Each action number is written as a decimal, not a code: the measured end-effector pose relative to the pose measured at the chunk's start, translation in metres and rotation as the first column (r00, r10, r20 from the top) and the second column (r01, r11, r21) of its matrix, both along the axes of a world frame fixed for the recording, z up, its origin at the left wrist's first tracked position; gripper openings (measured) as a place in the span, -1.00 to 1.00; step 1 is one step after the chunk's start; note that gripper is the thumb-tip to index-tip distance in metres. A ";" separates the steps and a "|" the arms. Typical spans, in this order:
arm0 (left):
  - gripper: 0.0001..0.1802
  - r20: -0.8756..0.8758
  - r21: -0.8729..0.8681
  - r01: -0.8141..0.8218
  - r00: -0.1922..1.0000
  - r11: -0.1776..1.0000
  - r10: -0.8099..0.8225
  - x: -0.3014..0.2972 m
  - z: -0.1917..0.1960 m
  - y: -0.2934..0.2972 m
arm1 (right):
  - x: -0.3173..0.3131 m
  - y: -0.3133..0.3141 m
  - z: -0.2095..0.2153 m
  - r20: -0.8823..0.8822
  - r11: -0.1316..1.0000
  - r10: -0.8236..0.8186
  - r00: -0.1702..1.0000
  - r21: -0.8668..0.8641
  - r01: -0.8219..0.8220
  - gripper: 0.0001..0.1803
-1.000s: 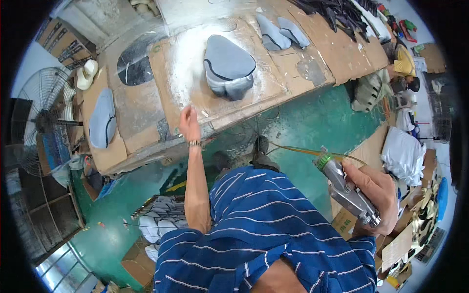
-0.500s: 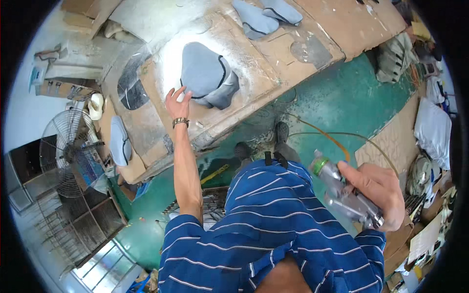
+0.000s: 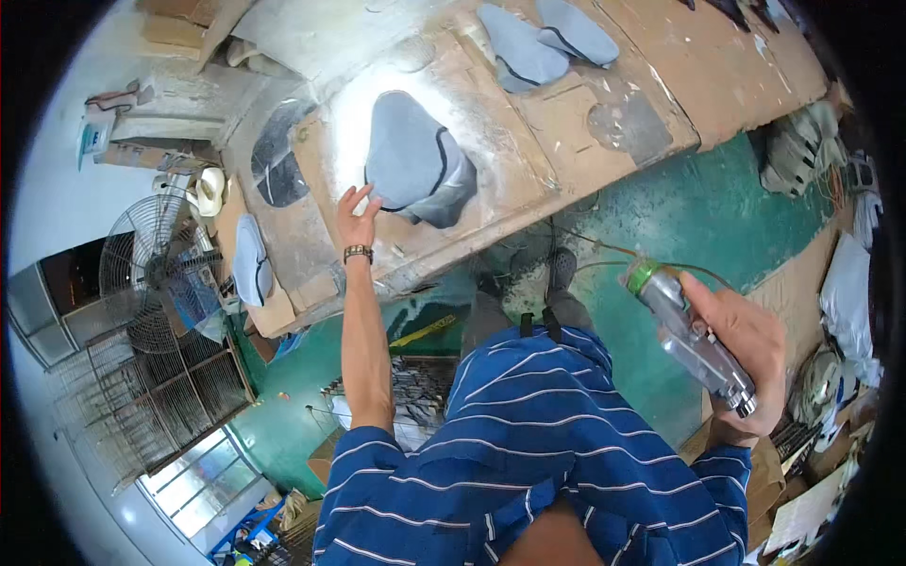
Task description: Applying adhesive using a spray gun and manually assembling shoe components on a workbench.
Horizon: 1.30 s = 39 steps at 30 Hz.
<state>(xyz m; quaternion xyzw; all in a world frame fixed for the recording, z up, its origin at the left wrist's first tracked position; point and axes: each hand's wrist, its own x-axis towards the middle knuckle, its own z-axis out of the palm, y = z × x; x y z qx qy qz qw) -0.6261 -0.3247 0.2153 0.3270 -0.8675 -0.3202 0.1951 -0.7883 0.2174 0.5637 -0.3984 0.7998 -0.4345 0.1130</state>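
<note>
A grey-blue, saddle-shaped piece with a black edge band lies on the cardboard-covered bench in front of me. Dark, creased material shows from beneath its near right side. At its near left edge, my left hand has its fingers apart, the fingertips touching or very close to the rim. My right hand is wrapped round a metal spray gun with a green collar and a clear container. The gun is held over the floor to the right, away from the bench; its trigger is partly hidden by my fingers.
Two similar grey pieces lie farther back on the bench, and another at its left end. Bare cardboard forms the near edge. A large wire-guarded fan stands left. A hose crosses the green floor.
The spray gun has swung forward a little in my right hand and turned. My left hand stays by the same edge of the grey piece. The whole view has shifted slightly.
</note>
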 end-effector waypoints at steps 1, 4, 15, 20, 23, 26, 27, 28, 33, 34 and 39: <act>-0.53 -0.006 -0.002 -0.005 1.000 1.000 0.005 0.000 0.001 0.001 | -0.001 -0.008 0.002 -0.010 1.000 -0.015 1.000 -0.004 0.015 -0.32; -0.53 0.120 0.019 -0.017 0.993 1.000 0.015 -0.001 0.010 0.004 | 0.000 -0.035 0.002 0.014 0.997 -0.080 0.997 -0.010 0.080 -0.26; -0.50 -0.372 0.742 -0.261 0.606 0.618 0.703 0.036 0.028 0.041 | 0.013 -0.111 0.034 0.007 0.978 0.156 0.988 0.136 -0.156 -0.31; -0.61 -0.271 0.715 -0.353 0.655 0.603 0.705 0.126 -0.024 0.052 | 0.013 -0.125 0.035 -0.035 0.985 0.093 0.995 0.147 -0.087 -0.29; -0.63 -0.163 0.758 -0.415 0.625 0.503 0.763 0.193 -0.069 0.065 | 0.019 -0.130 0.041 -0.037 0.990 0.083 0.996 0.121 -0.078 -0.31; -0.63 -0.072 0.771 -0.464 0.617 0.436 0.784 0.202 -0.078 0.090 | 0.030 -0.123 0.045 -0.005 0.994 -0.005 1.000 0.112 0.006 -0.35; -0.64 -0.034 0.733 -0.533 0.593 0.423 0.805 0.205 -0.077 0.098 | 0.026 -0.115 0.044 -0.001 0.994 -0.001 1.000 0.112 0.001 -0.35; -0.64 0.009 0.742 -0.540 0.601 0.397 0.799 0.213 -0.080 0.098 | 0.021 -0.103 0.047 0.008 0.964 0.172 0.985 0.206 -0.170 -0.31; -0.63 -0.003 0.755 -0.513 0.620 0.408 0.785 0.199 -0.089 0.107 | 0.030 -0.099 0.037 -0.038 0.988 0.052 0.998 0.144 -0.046 -0.13; -0.61 -0.004 0.752 -0.500 0.648 0.429 0.762 0.192 -0.089 0.105 | 0.030 -0.105 0.037 -0.012 0.999 0.003 1.000 0.041 -0.002 -0.15; -0.58 -0.129 0.708 -0.418 0.716 0.569 0.686 0.176 -0.090 0.100 | 0.033 -0.085 0.037 -0.009 0.980 0.038 0.999 0.197 -0.035 -0.22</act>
